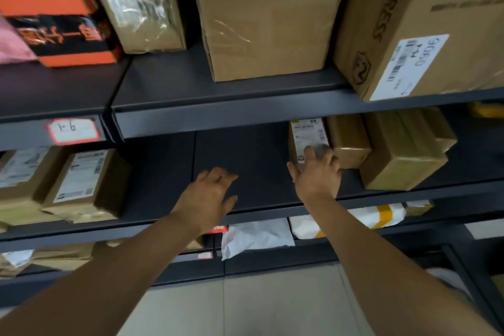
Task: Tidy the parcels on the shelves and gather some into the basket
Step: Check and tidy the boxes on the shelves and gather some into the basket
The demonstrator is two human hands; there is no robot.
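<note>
**Parcels on the middle shelf, two hands reaching in**

Parcels fill the dark metal racking in front of us. Our right hand [316,176] reaches to the small labelled carton [306,136] on the middle shelf [245,161]; its fingers are stretched out and laid against the carton's front, thumb spread to the left, not closed round it. Our left hand [211,195] hangs over the bare part of that shelf, fingers loose and spread, holding nothing. Just right of the small labelled carton stands a taped brown box [350,142], then a larger taped box [403,158]; at the shelf's left end lies a tilted carton [81,183] with a white label. On the upper shelf [231,84] we see an orange-and-black box [62,24], a film-wrapped carton [141,5], a plain large carton [267,16] and a carton printed EXPRESS [425,22]; under our arms, white mail bags [256,237] lie on the lower shelf [272,259].
</note>
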